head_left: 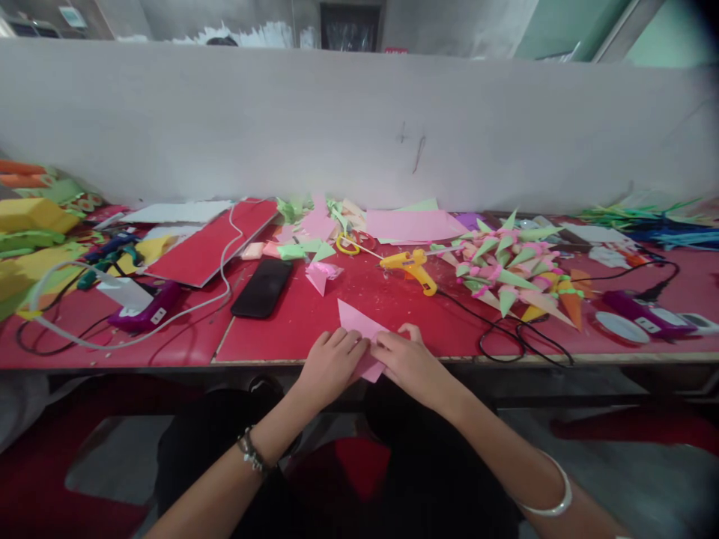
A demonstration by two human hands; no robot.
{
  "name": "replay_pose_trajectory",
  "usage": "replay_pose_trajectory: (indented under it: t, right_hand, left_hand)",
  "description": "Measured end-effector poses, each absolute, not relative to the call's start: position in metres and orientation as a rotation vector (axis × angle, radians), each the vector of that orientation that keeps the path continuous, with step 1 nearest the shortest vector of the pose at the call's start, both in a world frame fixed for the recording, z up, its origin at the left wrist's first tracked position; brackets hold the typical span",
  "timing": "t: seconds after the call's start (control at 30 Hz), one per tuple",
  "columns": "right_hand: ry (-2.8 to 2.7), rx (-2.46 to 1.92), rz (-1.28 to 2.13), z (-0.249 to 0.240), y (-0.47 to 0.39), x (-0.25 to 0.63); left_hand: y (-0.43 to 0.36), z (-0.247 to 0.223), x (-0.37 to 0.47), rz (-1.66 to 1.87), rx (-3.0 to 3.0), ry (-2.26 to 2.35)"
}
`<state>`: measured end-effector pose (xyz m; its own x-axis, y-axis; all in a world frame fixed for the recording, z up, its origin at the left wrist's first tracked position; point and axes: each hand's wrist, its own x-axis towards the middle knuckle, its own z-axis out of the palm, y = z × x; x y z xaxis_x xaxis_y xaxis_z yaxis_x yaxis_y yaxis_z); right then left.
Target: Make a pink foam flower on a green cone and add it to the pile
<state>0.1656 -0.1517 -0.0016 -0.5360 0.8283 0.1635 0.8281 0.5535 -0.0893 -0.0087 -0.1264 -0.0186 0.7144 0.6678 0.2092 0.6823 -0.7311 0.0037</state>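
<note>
A folded pink paper [356, 320] lies at the front edge of the red table, with one pointed corner toward the upper left and another end hanging low between my hands. My left hand [335, 361] holds its left side with bent fingers. From the right, my right hand [405, 362] grips the same paper, thumb and fingers near those of my left hand. Just beyond is a small pink folded piece [318, 277]. A yellow glue gun [413, 269] rests on the table behind my right hand.
A black phone [262, 288] and a red board [216, 243] lie to the left. Yellow-handled scissors [348, 243] and pink sheets [413, 224] are at the back. Paper cones [508, 262] are heaped at right, near a black cord [520, 340] and a purple power strip [648, 313].
</note>
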Motion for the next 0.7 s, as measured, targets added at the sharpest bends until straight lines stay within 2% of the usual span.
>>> replay_pose_trajectory:
  t: [0.2, 0.3, 0.5, 0.7]
  right_hand:
    - [-2.434, -1.385, 0.093, -0.006, -0.145, 0.176]
    - [-2.521, -1.303, 0.116, -0.011, -0.138, 0.184]
    - [-2.583, -1.164, -0.047, -0.015, -0.139, 0.181]
    - [-2.526, -1.145, 0.187, -0.017, -0.130, 0.185]
  left_hand:
    - [-0.113, -0.019, -0.027, -0.381, -2.934, -0.988]
    - [-0.106, -0.018, -0.040, -0.432, -3.048, -0.882]
    - [-0.108, -0.025, -0.047, -0.457, -2.930, -0.743]
    - [-0.105, -0.023, -0.036, -0.457, -2.838, -0.890]
